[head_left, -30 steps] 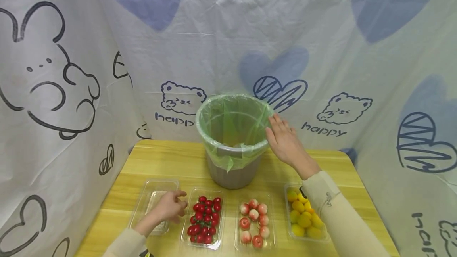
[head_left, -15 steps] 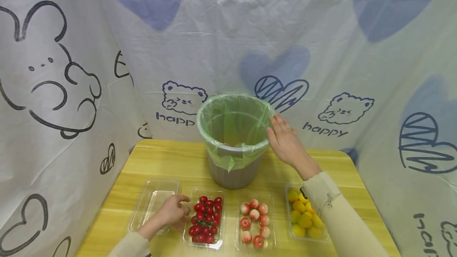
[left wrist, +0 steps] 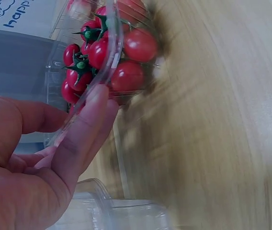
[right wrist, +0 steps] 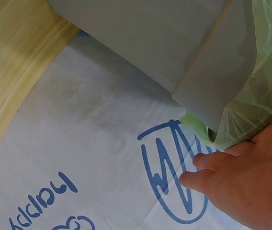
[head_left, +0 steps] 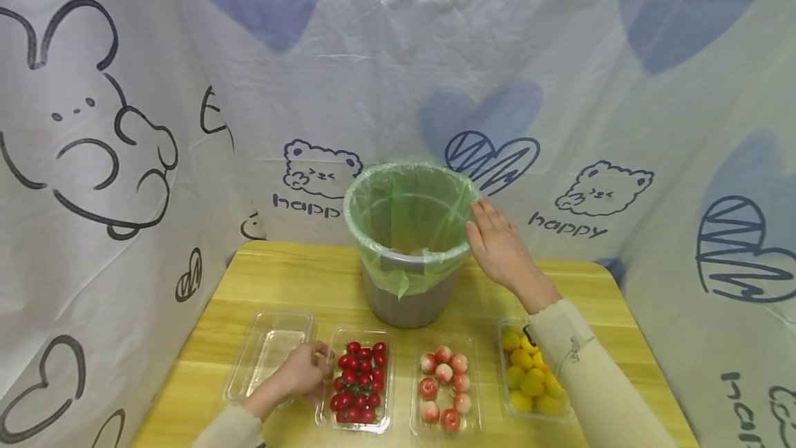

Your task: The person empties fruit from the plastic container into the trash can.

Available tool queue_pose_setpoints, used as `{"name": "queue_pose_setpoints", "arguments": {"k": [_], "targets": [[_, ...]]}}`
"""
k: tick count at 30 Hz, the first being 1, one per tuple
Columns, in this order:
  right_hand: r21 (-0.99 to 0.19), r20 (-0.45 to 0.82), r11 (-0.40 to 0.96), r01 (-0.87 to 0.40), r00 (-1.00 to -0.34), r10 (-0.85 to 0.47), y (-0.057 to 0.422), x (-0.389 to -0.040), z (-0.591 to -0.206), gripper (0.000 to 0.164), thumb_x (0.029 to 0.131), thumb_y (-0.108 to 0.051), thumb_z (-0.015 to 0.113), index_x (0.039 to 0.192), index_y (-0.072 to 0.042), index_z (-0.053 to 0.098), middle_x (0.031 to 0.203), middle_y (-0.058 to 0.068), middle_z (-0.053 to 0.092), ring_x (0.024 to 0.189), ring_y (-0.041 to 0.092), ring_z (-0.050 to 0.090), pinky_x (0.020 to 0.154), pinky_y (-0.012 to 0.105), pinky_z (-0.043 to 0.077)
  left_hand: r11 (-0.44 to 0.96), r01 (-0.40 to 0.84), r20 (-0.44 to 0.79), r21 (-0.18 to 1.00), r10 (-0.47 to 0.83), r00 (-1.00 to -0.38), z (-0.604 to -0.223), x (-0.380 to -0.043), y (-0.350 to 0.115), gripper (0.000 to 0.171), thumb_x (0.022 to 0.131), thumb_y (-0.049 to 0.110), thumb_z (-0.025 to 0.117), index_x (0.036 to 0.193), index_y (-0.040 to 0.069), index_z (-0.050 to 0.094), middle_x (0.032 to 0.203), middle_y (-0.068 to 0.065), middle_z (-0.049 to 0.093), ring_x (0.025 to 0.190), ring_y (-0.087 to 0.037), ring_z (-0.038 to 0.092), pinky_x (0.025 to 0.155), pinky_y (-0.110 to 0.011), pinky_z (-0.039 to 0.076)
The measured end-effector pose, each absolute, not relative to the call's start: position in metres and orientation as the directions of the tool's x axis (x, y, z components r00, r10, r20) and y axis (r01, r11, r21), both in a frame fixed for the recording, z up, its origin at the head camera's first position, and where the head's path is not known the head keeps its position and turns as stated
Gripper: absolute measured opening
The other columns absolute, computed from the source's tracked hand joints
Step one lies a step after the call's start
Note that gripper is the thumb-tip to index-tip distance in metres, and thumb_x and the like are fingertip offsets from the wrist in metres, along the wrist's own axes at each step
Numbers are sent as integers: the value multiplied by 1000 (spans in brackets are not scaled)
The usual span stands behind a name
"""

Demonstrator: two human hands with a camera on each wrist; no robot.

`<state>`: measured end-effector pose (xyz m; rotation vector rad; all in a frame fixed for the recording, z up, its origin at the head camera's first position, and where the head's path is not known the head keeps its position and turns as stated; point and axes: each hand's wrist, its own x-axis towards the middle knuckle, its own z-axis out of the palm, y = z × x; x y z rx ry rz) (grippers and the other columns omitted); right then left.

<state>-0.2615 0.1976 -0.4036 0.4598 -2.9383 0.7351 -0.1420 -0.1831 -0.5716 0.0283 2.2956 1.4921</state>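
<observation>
In the head view my left hand [head_left: 303, 369] is at the left edge of a clear plastic box of cherry tomatoes [head_left: 358, 380]. Close up, thumb and fingers pinch the rim of that box [left wrist: 113, 52], and red tomatoes [left wrist: 139, 45] with green stems lie inside. My right hand [head_left: 499, 244] rests with extended fingers against the right rim of a grey trash can [head_left: 407, 306], which is lined with a green plastic bag [head_left: 398, 220]. The right wrist view has this hand [right wrist: 251, 179] touching the bag's folded edge [right wrist: 243, 127].
An empty clear box [head_left: 264, 348] stands left of the tomatoes. To their right are a box of small red-and-white fruits [head_left: 443, 374] and a box of yellow fruits [head_left: 531, 382], partly behind my right sleeve [head_left: 597, 365]. Printed cloth [head_left: 385, 75] surrounds the wooden table [head_left: 298, 275].
My left hand has shifted slightly right, from beside the tomato box onto its left rim. My right hand stays at the trash can's rim.
</observation>
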Motion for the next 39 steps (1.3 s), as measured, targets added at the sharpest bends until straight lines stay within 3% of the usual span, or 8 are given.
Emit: {"name": "queue_pose_setpoints", "arguments": {"k": [11, 23, 39], "targets": [[-442, 154, 841, -312, -950, -272, 197, -261, -403, 67, 114, -43, 17, 167, -2, 19, 177, 19, 9, 161, 50, 14, 129, 74, 11, 439, -192, -314, 878, 227, -922, -559, -140, -188, 31, 94, -6, 62, 124, -13, 55, 89, -21, 72, 65, -26, 72, 51, -38, 65], [-434, 153, 845, -311, -950, -272, 196, -261, -401, 67, 114, -43, 16, 167, -2, 20, 177, 20, 10, 161, 50, 15, 128, 74, 11, 371, -196, -286, 907, 203, -936, -539, -146, -209, 33, 97, -4, 56, 127, -17, 51, 93, -21, 75, 74, -39, 77, 53, -40, 65], [-440, 158, 842, -312, -950, -270, 197, -261, -403, 67, 114, -43, 18, 167, -1, 21, 177, 20, 10, 161, 49, 16, 129, 73, 12, 352, -154, -206, 923, 117, -971, -475, -171, -239, 29, 101, -1, 52, 128, -11, 50, 101, -26, 76, 73, -24, 76, 54, -36, 65]]}}
